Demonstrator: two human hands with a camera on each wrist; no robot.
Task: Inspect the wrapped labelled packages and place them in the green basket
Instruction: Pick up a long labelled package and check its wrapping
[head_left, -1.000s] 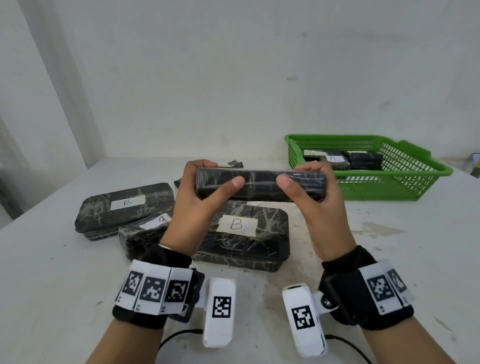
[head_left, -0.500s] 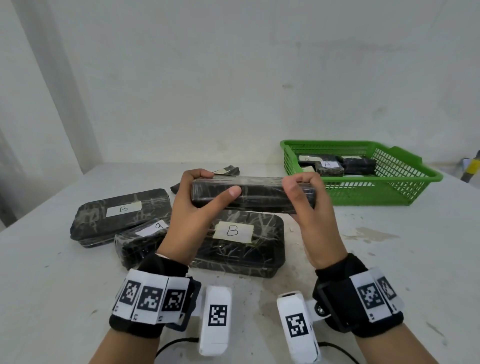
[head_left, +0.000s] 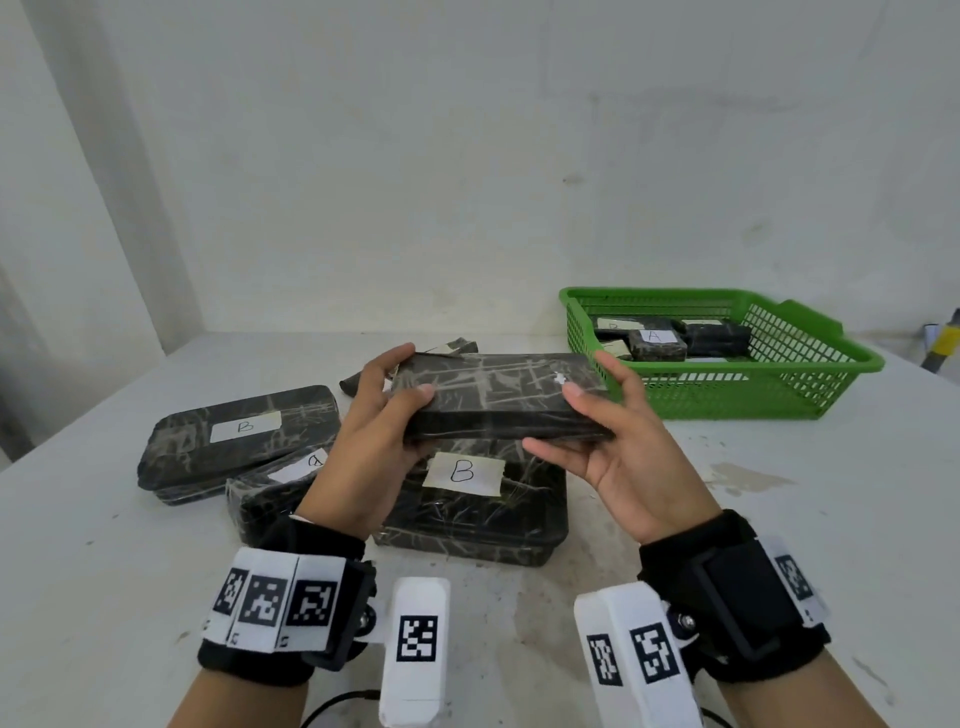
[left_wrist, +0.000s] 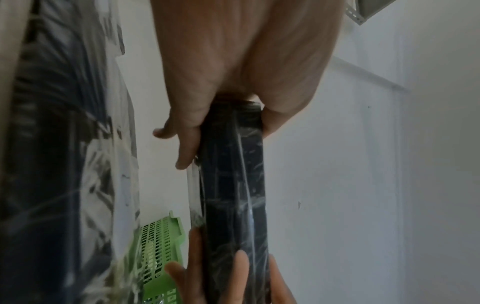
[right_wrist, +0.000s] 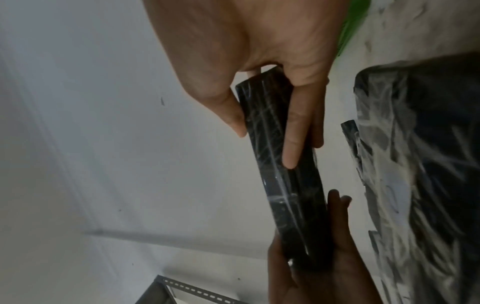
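A black wrapped package (head_left: 501, 397) hangs in the air above the worktop (head_left: 779, 519), its long side level and its broad face tipped toward the head camera; no label shows on that face. The left hand (head_left: 374, 441) forms a grip on its left end, thumb on the upper face and fingers curled round the far edge, and the right hand (head_left: 618, 441) takes the right end the same way, thumb on top and fingers reaching underneath. In the left wrist view the package (left_wrist: 233, 185) runs away from the left hand (left_wrist: 246, 61) as a dark slab, pinched between thumb and fingers; in the right wrist view the package (right_wrist: 283, 174) sits likewise in the right hand (right_wrist: 259, 51). Directly below the two grips lies a larger wrapped package marked B (head_left: 467, 499). To the left of the left grip lie another package marked B (head_left: 234, 436) and one half hidden by the wrist (head_left: 270, 488). Beyond and to the right of the right grip stands the green basket (head_left: 727, 395), with several wrapped packages inside, one marked A (head_left: 654, 343).
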